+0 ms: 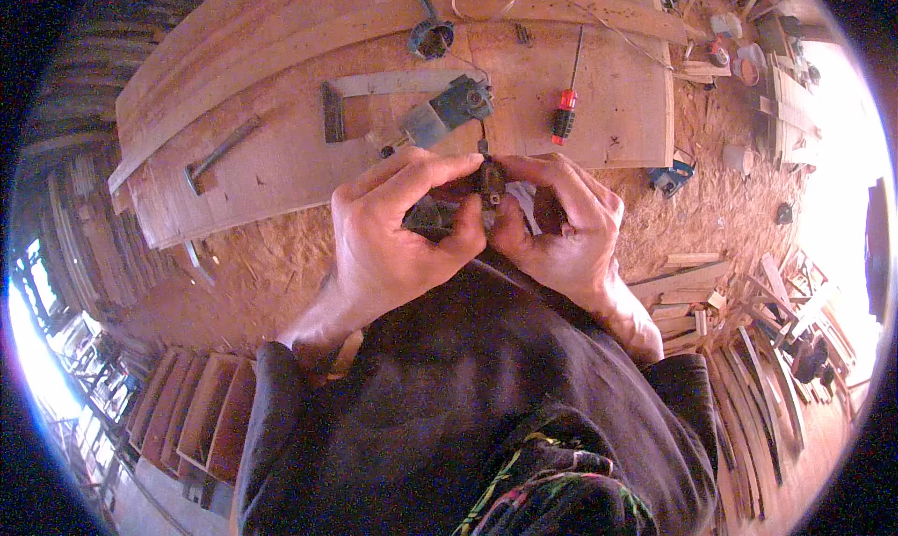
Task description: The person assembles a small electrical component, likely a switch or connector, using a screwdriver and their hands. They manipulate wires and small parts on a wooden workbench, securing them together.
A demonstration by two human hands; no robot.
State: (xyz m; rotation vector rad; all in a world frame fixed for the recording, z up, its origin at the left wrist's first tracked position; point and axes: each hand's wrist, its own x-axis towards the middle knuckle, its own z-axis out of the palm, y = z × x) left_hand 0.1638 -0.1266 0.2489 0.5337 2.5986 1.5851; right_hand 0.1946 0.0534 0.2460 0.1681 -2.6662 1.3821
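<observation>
Between the fingertips of both hands, close in front of my body, is a small dark block-shaped part (pixel 492 184). It looks like an electrical piece, but I cannot make out its exact kind. My left hand (pixel 388 218) pinches it from the left, my right hand (pixel 566 223) from the right. A thin dark lead (pixel 483 136) runs from its top toward an opened grey-blue power tool body (pixel 449 108) on the wooden workbench (pixel 271 176). Just right of that body lies a screwdriver (pixel 564 115) with a red and black handle. Fingers hide much of the small part.
A blue round tool part (pixel 431 36) lies farther back, near a pale cable (pixel 552 7). On the bench's left rests a hammer-like tool (pixel 220 154); an L-shaped square (pixel 334 110) sits mid-bench. A blue tool (pixel 671 176) and wood offcuts (pixel 683 279) lie on the shaving-covered floor.
</observation>
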